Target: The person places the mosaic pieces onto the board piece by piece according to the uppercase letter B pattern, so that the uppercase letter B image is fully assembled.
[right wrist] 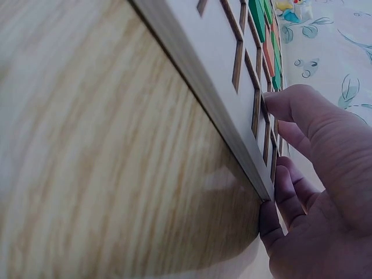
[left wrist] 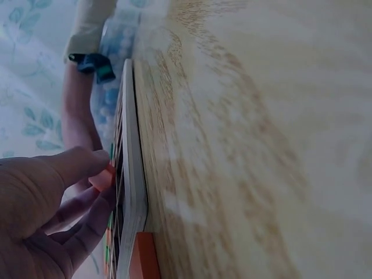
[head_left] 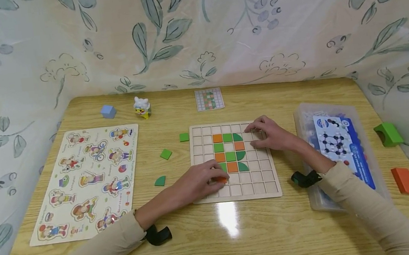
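A small orange piece (left wrist: 102, 179) is sitting over the lower-left part of a pale wooden grid board (head_left: 257, 176), between seven and eight o'clock from the board's middle. The left hand (head_left: 204, 180) is pinching it between thumb and fingers. Those fingers are covering much of its outline, so I cannot tell its long axis; in the left wrist view an exposed edge is facing the grid, and whether it is touching the wood is unclear.

Square orange and green tiles (head_left: 227, 137) are lying in the cells, with curved dark green pieces (head_left: 243, 166) along their three o'clock side; the left hand is partly hiding the lowest row. At two o'clock the right hand (head_left: 276, 135) is resting bent fingertips on the board, grasping no piece.

In the left wrist view an orange block (left wrist: 144, 258) is being cut off by the bottom border.

Farther out, a small printed card (head_left: 209, 99) is lying near twelve, its pattern hard to read. Toward nine, a pale puzzle board with cartoon figures (head_left: 92, 178) is disappearing partly under the left sleeve (head_left: 100, 246). At three, a clear plastic box (head_left: 304, 115) is running lengthwise from twelve toward six, the right forearm (head_left: 313, 154) crossing it.
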`<action>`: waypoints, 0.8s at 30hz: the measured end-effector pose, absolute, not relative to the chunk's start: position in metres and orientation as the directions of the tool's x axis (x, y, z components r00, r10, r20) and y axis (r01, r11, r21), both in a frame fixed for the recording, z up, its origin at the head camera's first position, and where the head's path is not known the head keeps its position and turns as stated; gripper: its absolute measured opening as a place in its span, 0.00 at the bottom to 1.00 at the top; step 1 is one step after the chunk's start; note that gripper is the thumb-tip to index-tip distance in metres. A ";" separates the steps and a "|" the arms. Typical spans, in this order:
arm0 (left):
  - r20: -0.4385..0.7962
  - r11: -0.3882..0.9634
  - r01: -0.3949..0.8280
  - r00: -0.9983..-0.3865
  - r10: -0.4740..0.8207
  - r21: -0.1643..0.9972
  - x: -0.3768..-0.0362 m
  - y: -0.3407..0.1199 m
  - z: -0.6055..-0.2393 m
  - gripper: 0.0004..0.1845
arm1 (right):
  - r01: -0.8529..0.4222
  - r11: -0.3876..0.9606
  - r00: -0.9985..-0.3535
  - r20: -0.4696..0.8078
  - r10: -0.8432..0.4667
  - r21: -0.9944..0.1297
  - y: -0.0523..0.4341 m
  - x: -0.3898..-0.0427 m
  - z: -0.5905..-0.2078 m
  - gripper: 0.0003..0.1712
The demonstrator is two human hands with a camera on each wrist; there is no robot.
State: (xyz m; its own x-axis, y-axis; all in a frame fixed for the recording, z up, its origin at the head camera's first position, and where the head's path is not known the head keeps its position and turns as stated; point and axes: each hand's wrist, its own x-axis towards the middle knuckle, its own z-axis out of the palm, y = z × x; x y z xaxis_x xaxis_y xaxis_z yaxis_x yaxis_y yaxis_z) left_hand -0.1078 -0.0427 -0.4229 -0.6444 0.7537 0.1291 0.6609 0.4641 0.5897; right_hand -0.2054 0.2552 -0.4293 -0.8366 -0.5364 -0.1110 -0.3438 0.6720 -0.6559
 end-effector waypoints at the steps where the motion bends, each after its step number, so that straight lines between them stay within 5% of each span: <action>1: 0.129 0.464 0.658 -0.646 0.752 0.593 -0.108 -0.043 -0.423 0.09 | -0.343 0.673 -0.837 -0.113 -0.536 -0.655 0.255 -0.206 -0.429 0.23; 24: 0.030 0.533 0.642 -0.654 0.756 0.550 -0.104 -0.043 -0.415 0.14 | -0.354 0.665 -0.830 -0.107 -0.547 -0.657 0.256 -0.204 -0.428 0.23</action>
